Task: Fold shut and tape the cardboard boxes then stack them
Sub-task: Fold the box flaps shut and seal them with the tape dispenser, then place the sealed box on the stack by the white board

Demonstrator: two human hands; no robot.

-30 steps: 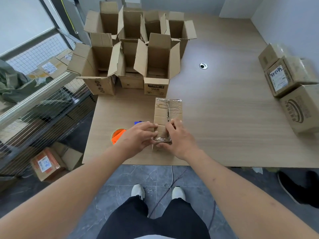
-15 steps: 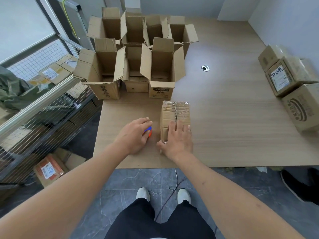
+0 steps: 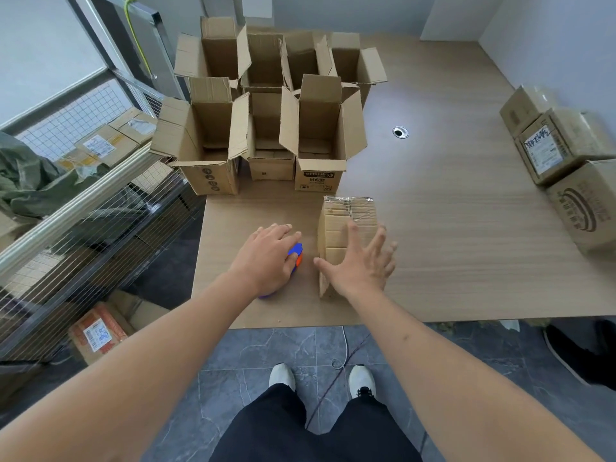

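Taping stage, by our reading: one small closed box (image 3: pixel 346 241) lies on its side near the front edge of the wooden table (image 3: pixel 466 228), its far end already glossy with tape. Our right hand (image 3: pixel 361 265) is spread wide, fingers straight, over the box's near end; whether the palm presses the cardboard we cannot tell. Our left hand (image 3: pixel 266 258) sits just beside the box, curled down over the blue-and-orange tape dispenser (image 3: pixel 296 256), which is mostly hidden under it. The two hands are apart. Behind the box stands a cluster of open boxes (image 3: pixel 266 111) with flaps up, none yet folded. Sealed boxes (image 3: pixel 560 155) rest stacked at the table's right edge. We judge the next move needs the dispenser lifted to the untaped near end while the right hand steadies the box.
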